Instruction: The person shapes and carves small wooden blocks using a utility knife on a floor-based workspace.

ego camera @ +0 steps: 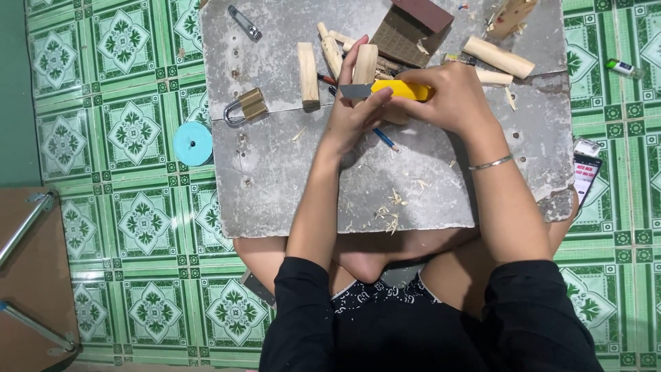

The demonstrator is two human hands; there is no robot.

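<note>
- A yellow-handled utility knife (392,89) with a short grey blade is gripped in the right hand (451,100), fingers wrapped tight round the handle, near the far edge of the grey slab worktop (275,179).
- The blade is steadied by the left hand (358,114), thumb and fingers pinched close at the tip; whether a piece of wood is pinched there too cannot be told.
- A short pale wooden block (365,63) is seen standing just behind the left fingers, touching or nearly so.
- Pale wood shavings (389,217) are scattered toward the near edge of the slab.
- A brass padlock (246,107) is lying at the left edge, a blue pencil (384,139) under the wrists, a brown sanding block (410,31) at the far edge.
- For a clean cut, by judgement: the blade is best kept shallow and pushed away from the left fingertips, with only a short length exposed and thin shavings taken.
</note>
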